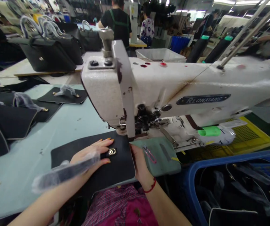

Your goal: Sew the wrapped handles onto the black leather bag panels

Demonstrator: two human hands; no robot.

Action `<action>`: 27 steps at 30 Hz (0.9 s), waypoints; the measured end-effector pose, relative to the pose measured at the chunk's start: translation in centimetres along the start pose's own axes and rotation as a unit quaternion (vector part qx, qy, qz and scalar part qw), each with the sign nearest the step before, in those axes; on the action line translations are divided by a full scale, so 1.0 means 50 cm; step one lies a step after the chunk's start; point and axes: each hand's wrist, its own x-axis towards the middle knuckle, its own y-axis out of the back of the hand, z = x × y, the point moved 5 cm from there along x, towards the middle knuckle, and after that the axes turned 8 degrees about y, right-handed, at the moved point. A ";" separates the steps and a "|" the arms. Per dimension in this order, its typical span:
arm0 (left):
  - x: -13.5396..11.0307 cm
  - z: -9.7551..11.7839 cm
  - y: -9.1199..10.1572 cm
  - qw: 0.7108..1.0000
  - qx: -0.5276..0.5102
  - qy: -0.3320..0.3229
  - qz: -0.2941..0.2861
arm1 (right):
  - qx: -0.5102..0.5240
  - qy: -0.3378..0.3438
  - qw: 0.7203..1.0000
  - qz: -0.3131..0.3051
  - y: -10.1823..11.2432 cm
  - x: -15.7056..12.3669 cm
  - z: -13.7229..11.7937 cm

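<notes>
A black bag panel (122, 168) lies under the sewing machine's head (125, 94), its upper right corner near the presser foot area. My left hand (94, 153) rests flat on the panel with fingers spread, beside a gold handle ring (112, 152). A plastic-wrapped handle (66, 172) arches over that hand and forearm. At the panel's right edge my right hand (139, 161) grips the border, its fingertips partly hidden. The needle is hard to make out behind the machine's parts.
Pink-handled thread snips (149, 155) lie on the green plate right of the panel. More black panels with wrapped handles (65, 95) lie at left; finished black bags (45, 55) stand behind. A blue basket (191, 179) with black pieces is at lower right. People work further back.
</notes>
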 end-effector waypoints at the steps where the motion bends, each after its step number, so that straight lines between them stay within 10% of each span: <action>1: -0.002 0.002 -0.007 0.997 0.038 -0.067 -0.009 | 0.004 -0.002 1.000 -0.007 -0.002 -0.001 -0.003; 6: -0.002 0.009 -0.021 0.953 0.189 -0.232 -0.050 | -0.012 -0.008 0.997 -0.081 0.020 0.002 -0.023; 12: 0.008 0.051 -0.013 0.935 0.246 -0.253 -0.038 | 0.013 -0.060 0.967 -0.249 0.039 0.021 -0.060; 19: 0.006 0.077 -0.010 0.942 0.244 -0.227 -0.026 | -0.104 -0.053 0.991 -0.063 0.035 0.026 -0.057; 27: 0.015 0.086 0.001 0.943 0.233 -0.236 -0.038 | -0.031 -0.048 0.998 -0.007 0.018 0.006 -0.022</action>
